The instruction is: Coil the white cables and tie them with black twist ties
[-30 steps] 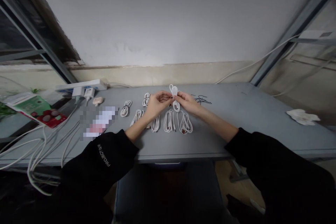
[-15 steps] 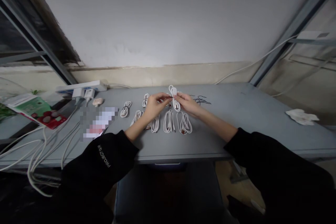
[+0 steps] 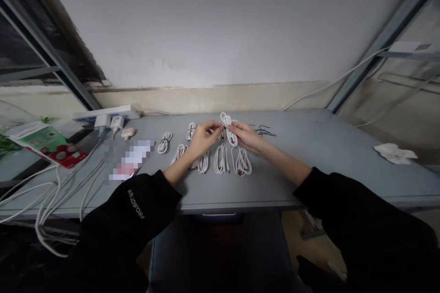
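A coiled white USB cable (image 3: 231,138) is held up above the desk in my right hand (image 3: 246,136), whose fingers and thumb are closed on its side. My left hand (image 3: 205,135) pinches a thin black twist tie (image 3: 224,127) at the middle of this coil. Below the hands lie more coiled white cables, among them one coil (image 3: 222,159) and another coil (image 3: 242,162) to its right. Farther left rests a cable bundle (image 3: 165,143) with a black tie round it. Several loose black twist ties (image 3: 264,131) lie just beyond my right hand.
On the grey desk (image 3: 330,155), a power strip (image 3: 110,113) with plugged-in chargers stands at the back left. A pink case (image 3: 128,133), a green-and-red packet (image 3: 51,144) and trailing white cords (image 3: 57,201) are on the left. A crumpled tissue (image 3: 395,153) lies far right.
The coil in my right hand has tilted slightly, its lower end shifting to the right. My left fingers have drawn a little to the left, still pinching the twist tie.
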### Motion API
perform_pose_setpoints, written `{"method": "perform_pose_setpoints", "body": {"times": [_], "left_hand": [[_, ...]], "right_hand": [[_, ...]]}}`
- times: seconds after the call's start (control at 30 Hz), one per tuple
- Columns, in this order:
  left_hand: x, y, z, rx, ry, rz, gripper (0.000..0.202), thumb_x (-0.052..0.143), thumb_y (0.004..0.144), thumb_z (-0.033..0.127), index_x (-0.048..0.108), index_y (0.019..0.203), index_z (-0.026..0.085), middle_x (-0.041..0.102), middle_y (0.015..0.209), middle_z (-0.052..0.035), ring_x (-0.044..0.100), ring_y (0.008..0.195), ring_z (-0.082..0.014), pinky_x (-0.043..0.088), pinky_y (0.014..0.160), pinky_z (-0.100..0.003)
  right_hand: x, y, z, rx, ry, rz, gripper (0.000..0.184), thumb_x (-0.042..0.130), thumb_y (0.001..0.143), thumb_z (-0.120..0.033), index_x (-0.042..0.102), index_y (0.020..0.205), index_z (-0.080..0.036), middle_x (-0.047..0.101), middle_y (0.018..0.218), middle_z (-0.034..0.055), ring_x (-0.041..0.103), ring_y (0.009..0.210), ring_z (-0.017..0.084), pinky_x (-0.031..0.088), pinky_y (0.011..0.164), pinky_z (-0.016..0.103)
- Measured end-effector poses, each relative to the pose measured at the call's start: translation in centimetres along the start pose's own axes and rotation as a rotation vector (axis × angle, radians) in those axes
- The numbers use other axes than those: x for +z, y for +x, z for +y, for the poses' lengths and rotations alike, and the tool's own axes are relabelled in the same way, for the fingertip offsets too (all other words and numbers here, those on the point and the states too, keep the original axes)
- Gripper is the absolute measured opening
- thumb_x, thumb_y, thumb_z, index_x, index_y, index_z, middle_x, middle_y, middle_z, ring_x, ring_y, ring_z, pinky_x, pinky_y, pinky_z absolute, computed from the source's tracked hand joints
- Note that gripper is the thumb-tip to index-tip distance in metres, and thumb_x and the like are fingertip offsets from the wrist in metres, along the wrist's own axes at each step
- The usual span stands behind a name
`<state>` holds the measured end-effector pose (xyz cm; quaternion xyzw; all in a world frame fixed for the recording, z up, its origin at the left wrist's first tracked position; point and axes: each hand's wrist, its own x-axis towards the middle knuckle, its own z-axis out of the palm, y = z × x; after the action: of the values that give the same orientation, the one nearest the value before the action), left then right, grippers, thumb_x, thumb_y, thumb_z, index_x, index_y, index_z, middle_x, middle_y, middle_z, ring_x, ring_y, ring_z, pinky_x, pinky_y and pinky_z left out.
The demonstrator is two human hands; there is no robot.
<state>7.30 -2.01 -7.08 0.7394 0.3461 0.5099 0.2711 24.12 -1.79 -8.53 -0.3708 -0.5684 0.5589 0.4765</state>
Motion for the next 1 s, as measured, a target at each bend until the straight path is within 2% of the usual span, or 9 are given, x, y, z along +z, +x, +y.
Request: {"method": "perform_pose_setpoints", "body": {"times": [0.13, 0.3, 0.43, 0.57, 0.77, 0.9, 1.0], "left_hand": [[-0.4, 0.1, -0.4, 0.165, 0.245, -0.054, 0.009, 0.061, 0.082, 0.021, 0.069, 0.085, 0.021, 0.071, 0.083, -0.0038, 0.060, 0.077, -0.0165, 0.043, 0.077, -0.032], [-1.1, 0.0, -0.2, 0.292, 0.514, -0.093, 0.012, 0.059, 0.086, 0.025, 0.070, 0.087, 0.022, 0.070, 0.093, -0.0066, 0.061, 0.091, -0.0222, 0.037, 0.087, -0.038], [-1.2, 0.0, 0.3, 0.342, 0.652, -0.121, 0.016, 0.057, 0.089, 0.027, 0.071, 0.086, 0.022, 0.069, 0.095, -0.0076, 0.059, 0.091, -0.0236, 0.034, 0.087, -0.040], [-1.1, -0.1, 0.7, 0.387, 0.771, -0.106, 0.016, 0.056, 0.089, 0.026, 0.070, 0.083, 0.022, 0.070, 0.094, -0.0071, 0.058, 0.089, -0.0232, 0.033, 0.084, -0.040], [-0.8, -0.3, 1.0, 0.410, 0.818, -0.064, 0.016, 0.056, 0.089, 0.023, 0.066, 0.077, 0.022, 0.069, 0.092, -0.0079, 0.057, 0.087, -0.0237, 0.032, 0.080, -0.040], [-0.4, -0.6, 1.6, 0.356, 0.756, -0.081, 0.014, 0.054, 0.090, 0.023, 0.063, 0.081, 0.019, 0.068, 0.094, -0.0085, 0.058, 0.088, -0.0235, 0.032, 0.080, -0.039], [-0.2, -0.9, 1.9, 0.262, 0.640, -0.013, 0.006, 0.058, 0.086, 0.023, 0.062, 0.087, 0.019, 0.068, 0.092, -0.0062, 0.058, 0.085, -0.0213, 0.033, 0.080, -0.037]], "right_hand": [[0.0, -0.1, 0.0, -0.030, -0.094, 0.030, 0.021, 0.063, 0.085, -0.039, 0.063, 0.082, -0.018, 0.062, 0.075, 0.0021, 0.055, 0.064, 0.013, 0.045, 0.062, 0.028], [0.4, -0.5, -0.5, -0.129, -0.239, 0.075, 0.019, 0.063, 0.085, -0.038, 0.061, 0.079, -0.019, 0.064, 0.077, 0.0030, 0.058, 0.071, 0.015, 0.047, 0.067, 0.030], [0.7, -0.6, -0.3, -0.191, -0.318, 0.086, 0.024, 0.062, 0.085, -0.044, 0.058, 0.081, -0.021, 0.063, 0.076, 0.0031, 0.058, 0.072, 0.017, 0.048, 0.064, 0.031], [0.9, -0.6, 0.2, -0.275, -0.446, 0.161, 0.026, 0.059, 0.085, -0.047, 0.055, 0.085, -0.021, 0.058, 0.077, 0.0032, 0.055, 0.072, 0.018, 0.047, 0.067, 0.033], [1.1, -0.8, 0.5, -0.411, -0.612, 0.276, 0.020, 0.055, 0.086, -0.042, 0.052, 0.082, -0.023, 0.053, 0.080, 0.0052, 0.052, 0.081, 0.022, 0.043, 0.075, 0.038], [0.9, -0.6, 0.6, -0.394, -0.588, 0.302, 0.019, 0.055, 0.086, -0.042, 0.053, 0.084, -0.023, 0.053, 0.083, 0.0058, 0.052, 0.083, 0.023, 0.044, 0.077, 0.038], [0.8, -0.5, 0.6, -0.366, -0.525, 0.276, 0.020, 0.053, 0.087, -0.042, 0.054, 0.087, -0.022, 0.055, 0.085, 0.0062, 0.053, 0.085, 0.022, 0.046, 0.077, 0.037]]}}
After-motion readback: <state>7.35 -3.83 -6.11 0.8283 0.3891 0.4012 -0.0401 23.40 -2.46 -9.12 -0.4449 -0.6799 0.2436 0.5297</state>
